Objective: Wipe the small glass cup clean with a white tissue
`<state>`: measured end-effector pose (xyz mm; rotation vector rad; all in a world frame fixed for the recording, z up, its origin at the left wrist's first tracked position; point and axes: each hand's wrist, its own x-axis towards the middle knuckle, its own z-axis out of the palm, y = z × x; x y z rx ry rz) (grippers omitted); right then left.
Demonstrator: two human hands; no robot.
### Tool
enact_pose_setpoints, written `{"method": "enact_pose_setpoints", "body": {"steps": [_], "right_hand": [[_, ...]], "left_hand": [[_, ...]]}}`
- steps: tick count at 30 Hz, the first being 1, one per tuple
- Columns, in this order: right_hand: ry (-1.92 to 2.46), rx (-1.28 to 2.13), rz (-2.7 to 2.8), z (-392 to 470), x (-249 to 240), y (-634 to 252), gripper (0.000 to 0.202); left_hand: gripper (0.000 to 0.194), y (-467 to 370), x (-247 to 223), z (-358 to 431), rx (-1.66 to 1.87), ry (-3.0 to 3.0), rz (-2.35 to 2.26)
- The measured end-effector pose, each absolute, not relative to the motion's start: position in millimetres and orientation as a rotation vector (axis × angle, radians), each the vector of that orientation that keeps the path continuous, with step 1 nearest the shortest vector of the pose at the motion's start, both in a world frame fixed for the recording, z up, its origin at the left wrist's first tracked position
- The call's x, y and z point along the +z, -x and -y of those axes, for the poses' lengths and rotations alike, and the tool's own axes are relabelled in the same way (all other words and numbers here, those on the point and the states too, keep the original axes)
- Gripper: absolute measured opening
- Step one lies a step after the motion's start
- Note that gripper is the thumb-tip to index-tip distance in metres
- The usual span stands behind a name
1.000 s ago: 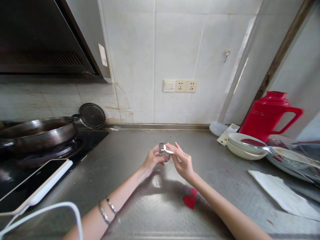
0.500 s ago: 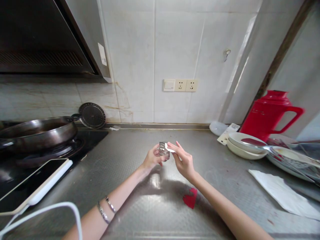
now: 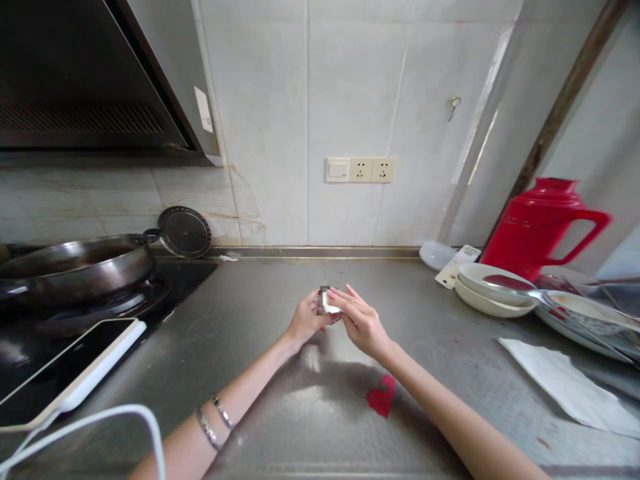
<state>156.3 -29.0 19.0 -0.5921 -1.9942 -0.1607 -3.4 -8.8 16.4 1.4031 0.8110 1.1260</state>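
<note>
My left hand (image 3: 304, 319) is closed around a small, clear, grey-tinted object (image 3: 320, 301) that looks like a little glass block or cup; the fingers hide much of it. My right hand (image 3: 364, 324) presses a small white piece (image 3: 331, 307), paper or tissue by its look, against the near right face of that object. Its fingers lie close together over the white piece. Both hands are held above the steel counter (image 3: 280, 413). Below them, near my right forearm, lies a torn-edged red piece (image 3: 382, 397), flat on the metal.
On the left, a pan (image 3: 75, 267) sits on the black stove, with a phone (image 3: 70, 373) and white cable (image 3: 125, 410) nearer me. At right are a red thermos (image 3: 535, 230), stacked bowls (image 3: 490, 301), a patterned dish (image 3: 585, 320) and a white napkin (image 3: 570, 387).
My right hand has shifted slightly left, and its fingers and the white piece now cover more of the clear object. My left hand stays about where it was.
</note>
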Motion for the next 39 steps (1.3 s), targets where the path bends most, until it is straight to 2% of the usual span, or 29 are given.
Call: {"method": "enact_pose_setpoints", "body": {"steps": [5,13,19,26,32,39], "right_hand": [[0.729,-0.056,1.829,18,15,-161,0.037],[0.528,-0.127,2.107,25,22,-159,0.043],[0.628,-0.052,1.939,19,22,-165,0.04],[0.509,-0.172,2.158,31,24,-157,0.043],[0.62,-0.195,2.027,26,29,-167,0.039],[0.534,-0.265,2.116,31,31,-163,0.041]], "left_hand": [[0.067,2,16,10,1.14,-1.42,-0.889],[0.056,1,13,5,1.144,-1.41,-0.859],[0.061,3,18,10,1.101,-1.433,-0.849],[0.043,2,19,7,1.09,-1.421,-0.854],[0.057,4,21,9,1.085,-1.403,-0.838],[0.057,4,17,6,1.055,-1.37,-0.862]]}}
